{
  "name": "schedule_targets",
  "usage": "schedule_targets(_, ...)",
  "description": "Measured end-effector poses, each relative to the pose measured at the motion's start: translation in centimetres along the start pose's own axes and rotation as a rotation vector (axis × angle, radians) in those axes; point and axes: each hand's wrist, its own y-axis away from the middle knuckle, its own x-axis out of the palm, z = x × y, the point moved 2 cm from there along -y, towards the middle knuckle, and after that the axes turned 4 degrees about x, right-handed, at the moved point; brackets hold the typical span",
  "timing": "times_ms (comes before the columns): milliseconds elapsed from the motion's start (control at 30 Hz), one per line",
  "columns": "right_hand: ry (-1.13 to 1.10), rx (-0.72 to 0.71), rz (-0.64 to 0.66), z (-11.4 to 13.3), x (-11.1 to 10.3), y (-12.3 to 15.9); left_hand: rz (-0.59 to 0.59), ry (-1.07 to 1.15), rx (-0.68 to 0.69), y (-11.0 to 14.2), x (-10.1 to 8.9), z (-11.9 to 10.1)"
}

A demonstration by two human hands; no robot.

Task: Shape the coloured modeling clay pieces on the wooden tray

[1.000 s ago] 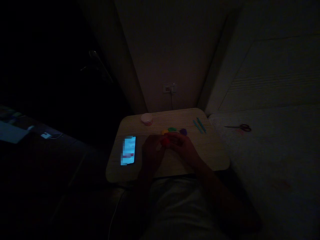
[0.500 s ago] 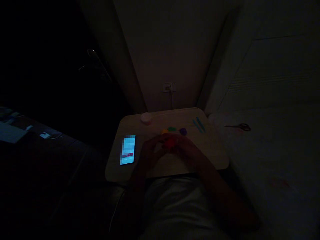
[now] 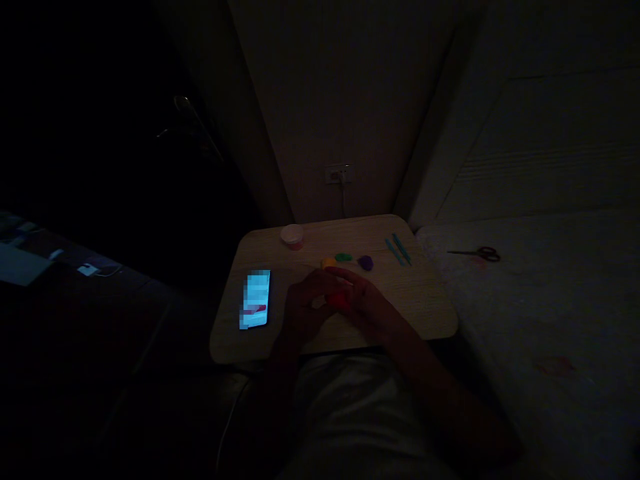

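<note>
Red lump (image 3: 339, 298), soft-looking: one, held between both hands above the near-middle of the wood-grain tabletop (image 3: 420, 300). Head view; clock positions are read from this lump, with 12 o'clock pointing away from the person.

Left hand (image 3: 306, 299): at 9 o'clock, its fingers curled over the lump's near-left side and the thumb beneath, gripping it. Right hand (image 3: 369, 301): at 3 o'clock, against the lump's right side, fingers reaching across its far side, also gripping; exact finger contact is lost in the dark.

Yellow lump (image 3: 328, 263): one, between 11 and 12, just past the fingers, partly hidden by them. Green piece (image 3: 343, 257): one, flattish, at 12, beside the yellow. Purple lump (image 3: 366, 263): one, between 1 and 2, a little apart from the green.

Blue-green tools (image 3: 395, 252): two, slender, at 2 o'clock, lying nearly parallel near the far right corner. Pale tub (image 3: 293, 237): one, round, pinkish sides, between 10 and 11, near the far edge.

Phone (image 3: 256, 300): one, screen lit, flat at 9 o'clock, beyond the left hand.

Scissors (image 3: 477, 254): one pair, dark-handled, between 2 and 3, on a pale surface (image 3: 505, 307) beside the tabletop. Wall socket (image 3: 339, 175): one, at 12, with a plug and cord.
</note>
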Motion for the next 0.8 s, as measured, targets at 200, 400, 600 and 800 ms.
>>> schedule_targets(200,0.009,-0.044,-0.093,0.5,0.4,0.0,-0.079,-0.087,0.01,0.5,0.2,0.4)
schedule_targets(400,0.226,-0.091,-0.159,1.6,0.4,0.1,-0.105,-0.397,0.103,1.1,1.1,0.5)
schedule_targets(600,0.298,-0.171,-0.232,1.6,0.3,-0.3,-0.021,-0.403,0.082,1.6,1.9,0.9)
schedule_targets(800,0.244,-0.137,-0.302,1.6,-1.2,-0.8,-0.15,-0.348,-0.004,1.4,0.5,1.3)
